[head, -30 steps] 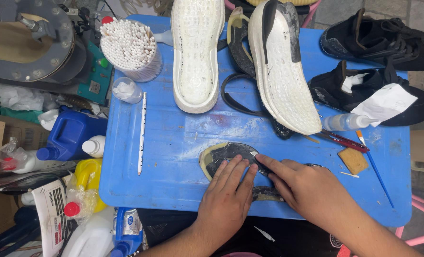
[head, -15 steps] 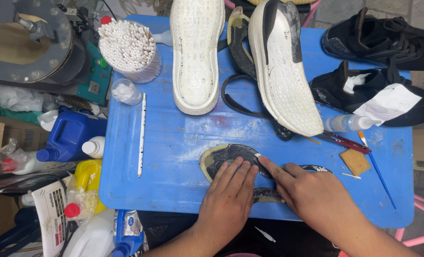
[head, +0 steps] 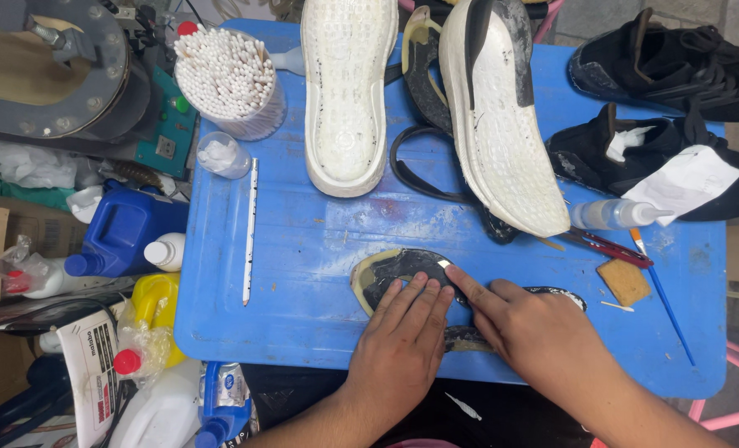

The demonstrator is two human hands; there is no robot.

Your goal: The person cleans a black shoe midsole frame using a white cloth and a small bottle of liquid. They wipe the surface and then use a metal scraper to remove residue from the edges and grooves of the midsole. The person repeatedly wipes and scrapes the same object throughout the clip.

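Observation:
A thin black rubber outsole (head: 398, 265) with a yellowish glue rim lies flat on the blue table (head: 303, 249), near its front edge. My left hand (head: 402, 340) lies flat on it, fingers together, pinning it down. My right hand (head: 535, 332) rests beside it on the right, its index finger stretched out to the sole with a small shiny blade tip (head: 444, 264) under the fingertip. The rest of the blade is hidden by the hand.
Two white shoe midsoles (head: 344, 91) (head: 502, 116) lie at the back, black shoe uppers (head: 660, 166) at the right. A cup of cotton swabs (head: 228, 83), a white stick (head: 251, 228), a glue bottle (head: 610, 214), a brush (head: 660, 290) and a sponge (head: 624, 282) are about. Bottles crowd the left.
My right index finger with the blade has crept slightly forward along the sole. My left hand has stayed pressed on it, hardly shifting.

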